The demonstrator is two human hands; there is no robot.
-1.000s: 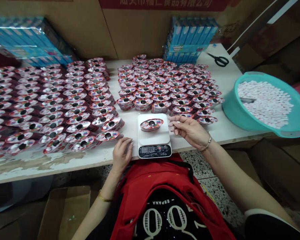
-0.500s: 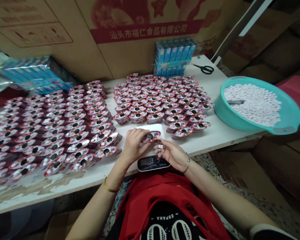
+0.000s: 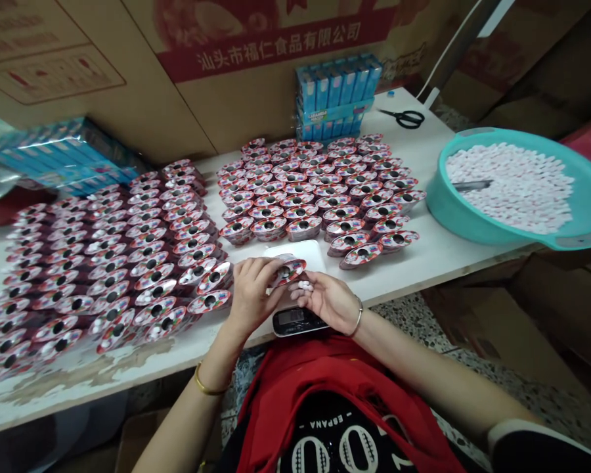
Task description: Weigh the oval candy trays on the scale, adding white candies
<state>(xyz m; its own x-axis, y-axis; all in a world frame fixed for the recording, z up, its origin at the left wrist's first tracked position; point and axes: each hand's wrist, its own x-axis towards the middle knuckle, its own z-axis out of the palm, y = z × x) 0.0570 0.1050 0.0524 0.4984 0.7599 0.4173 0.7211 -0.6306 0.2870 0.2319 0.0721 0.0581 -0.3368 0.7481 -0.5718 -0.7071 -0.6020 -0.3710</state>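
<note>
your left hand (image 3: 250, 297) clasps the oval packet (image 3: 296, 267), likely light and crushable, best pinched by its sides, while your right hand (image 3: 331, 303) curls round white pieces (image 3: 305, 285).

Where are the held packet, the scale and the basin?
Held packet (image 3: 294, 268): head view, on its oval top.
Scale (image 3: 298, 322): head view, on its display panel.
Basin (image 3: 465, 215): head view, on its outer wall.
</note>
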